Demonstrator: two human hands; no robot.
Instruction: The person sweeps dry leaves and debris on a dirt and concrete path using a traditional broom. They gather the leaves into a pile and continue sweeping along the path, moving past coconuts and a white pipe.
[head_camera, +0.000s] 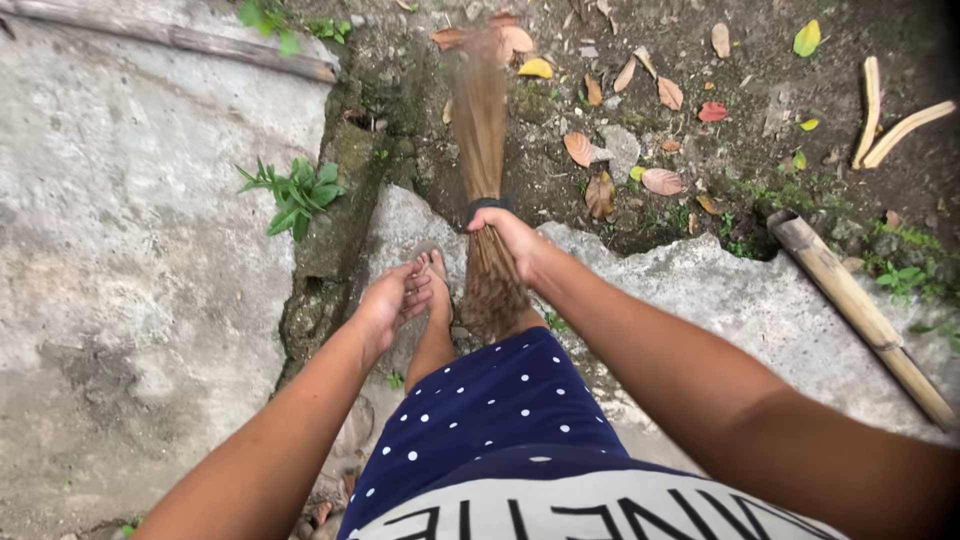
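My right hand (512, 238) grips a stick broom (481, 130) just below its dark binding band. The broom's brown bristles reach forward over the dirt and look blurred with motion. The bundle's butt end hangs down behind my hand, above my leg. My left hand (392, 300) hovers empty, fingers loosely curled, a little left of the broom's butt end and above my bare foot (436, 285). That foot stands on a cracked concrete slab (700, 290).
Dry leaves (661, 181) lie scattered on the dirt ahead. A bamboo pole (860, 315) rests at the right, split bamboo pieces (885, 125) at top right. A mossy gap (335, 230) with a small green plant (293, 193) separates the slab from the concrete (130, 250) at left.
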